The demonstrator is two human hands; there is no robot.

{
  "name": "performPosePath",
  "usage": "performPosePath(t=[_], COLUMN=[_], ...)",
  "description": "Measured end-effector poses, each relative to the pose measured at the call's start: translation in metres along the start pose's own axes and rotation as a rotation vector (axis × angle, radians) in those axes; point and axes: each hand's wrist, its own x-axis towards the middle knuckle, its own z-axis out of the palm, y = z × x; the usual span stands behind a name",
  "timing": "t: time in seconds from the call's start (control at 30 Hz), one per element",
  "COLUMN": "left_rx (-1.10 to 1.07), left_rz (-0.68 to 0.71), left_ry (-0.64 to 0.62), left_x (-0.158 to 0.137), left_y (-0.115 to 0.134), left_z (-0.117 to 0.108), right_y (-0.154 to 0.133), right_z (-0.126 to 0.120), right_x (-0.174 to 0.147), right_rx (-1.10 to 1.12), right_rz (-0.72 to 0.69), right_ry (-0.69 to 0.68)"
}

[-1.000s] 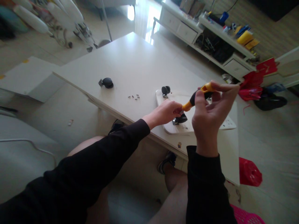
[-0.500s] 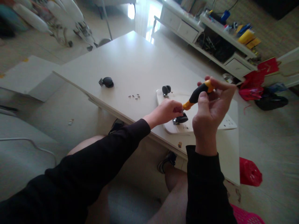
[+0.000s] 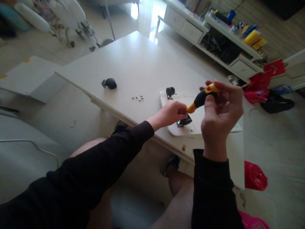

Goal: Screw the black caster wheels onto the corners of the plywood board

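My right hand (image 3: 220, 111) is closed round the black-and-yellow handle of a screwdriver (image 3: 200, 98), which slants down to the left. My left hand (image 3: 170, 113) pinches around the screwdriver's shaft just below the yellow collar; its fingers hide most of the tip. Under the tip is a black caster wheel (image 3: 187, 120) with a metal plate, on a white board (image 3: 200, 127) with rounded corners. A second caster (image 3: 170, 91) stands at the board's far left corner. Another loose caster (image 3: 111, 83) lies on the white table (image 3: 133, 60), and several small screws (image 3: 139, 99) lie between.
A small yellowish sticker or figure (image 3: 183, 147) is at the table's near edge. A red plastic stool or basin (image 3: 256, 176) stands by the right corner, with a pink basket (image 3: 254, 221) below. A white cabinet (image 3: 190, 30) stands behind, and a white box (image 3: 30, 78) at left.
My right hand has shifted slightly right and rotated around the handle, turning the screwdriver, while the tip stays at the caster. My left hand holds nearly the same place.
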Motion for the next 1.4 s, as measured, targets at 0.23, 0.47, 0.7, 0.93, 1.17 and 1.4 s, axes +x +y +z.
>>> performPosePath(t=[0.23,0.47,0.7,0.93,1.17,1.4], left_rx=[-0.073,-0.114,-0.032,0.003,0.011,0.073], left_rz=[0.047,0.066,0.069,0.048,0.075,0.014], left_ry=[-0.078,-0.058,-0.033,-0.087,-0.021,-0.047], left_x=[0.000,-0.001,-0.002,0.001,-0.001,0.004], left_y=[0.005,-0.003,-0.003,-0.001,0.001,0.005], left_z=[-0.001,0.000,0.002,-0.001,0.006,0.001], right_y=[0.004,0.008,0.006,0.005,-0.005,-0.002], right_z=[-0.002,0.002,0.004,0.001,0.002,0.004], right_x=[0.001,-0.002,0.003,0.002,0.001,-0.002], right_rx=[-0.157,-0.004,-0.090,-0.089,-0.186,0.017], right_rz=[-0.016,-0.036,-0.096,-0.035,0.020,0.036], right_ry=[0.147,0.083,0.211,0.122,0.163,0.108])
